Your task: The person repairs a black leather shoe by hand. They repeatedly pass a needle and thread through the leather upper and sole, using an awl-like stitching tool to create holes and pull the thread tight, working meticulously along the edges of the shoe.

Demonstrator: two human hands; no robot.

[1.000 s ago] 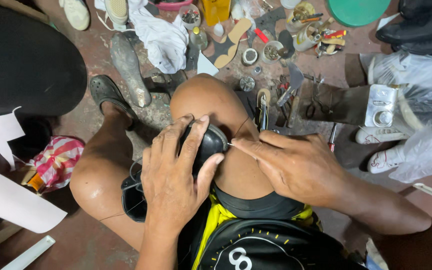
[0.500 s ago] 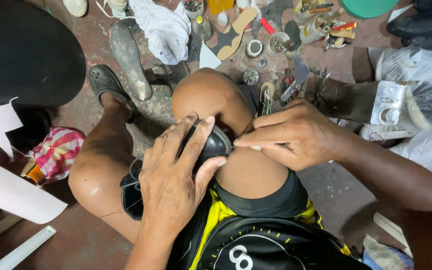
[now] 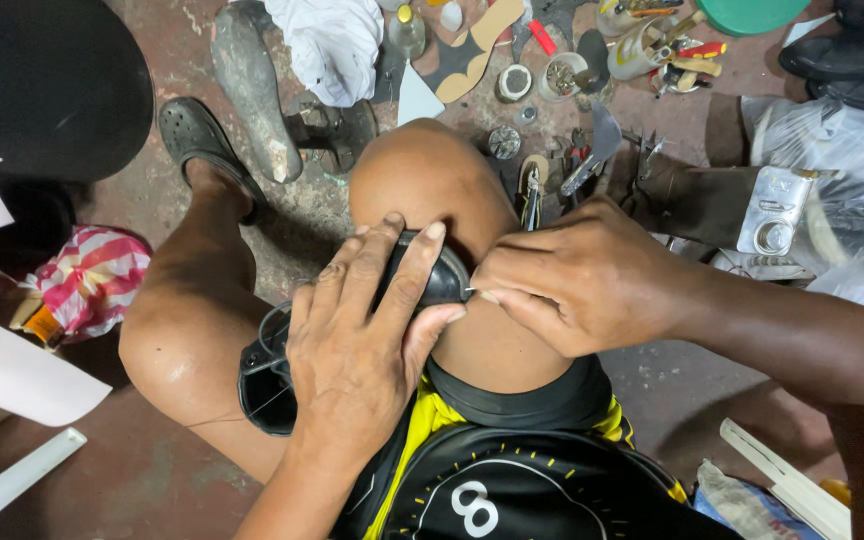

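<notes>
Left hand [image 3: 362,360]: fingers [image 3: 407,265] spread and wrapped over the rounded end of a black shoe [image 3: 432,280], palm pressing it down against the right knee [image 3: 432,190]. Closed firmly on the shoe; thumb lies along the right edge.

Right hand [image 3: 577,275]: fingertips pinched together at the shoe's right edge, just beside the left thumb. A thin pale line shows at the pinch, probably a needle or thread; too small to tell which. The pinch is closed on it.

Shoe position: between the two hands, on top of the right thigh and knee, middle of the view. Its remaining part hangs down to the left between the legs, mostly hidden under the left hand.

Handling, judged: shoe looks light, upper pliable, sole edge stiffer. Smooth black surface may slip, so a broad palm hold over the rounded end suits it. The thin item needs a fingertip pinch only.

Outward: black and yellow shorts [image 3: 512,480] near. On the floor [image 3: 152,480] far: a grey shoe last [image 3: 252,90], a white cloth [image 3: 332,45], a cut tan insole [image 3: 477,45], small tins and hand tools [image 3: 572,150]. Left: a striped pink bag [image 3: 97,280]. Right: a clear plastic bag [image 3: 852,170], a brown boot [image 3: 692,195].
</notes>
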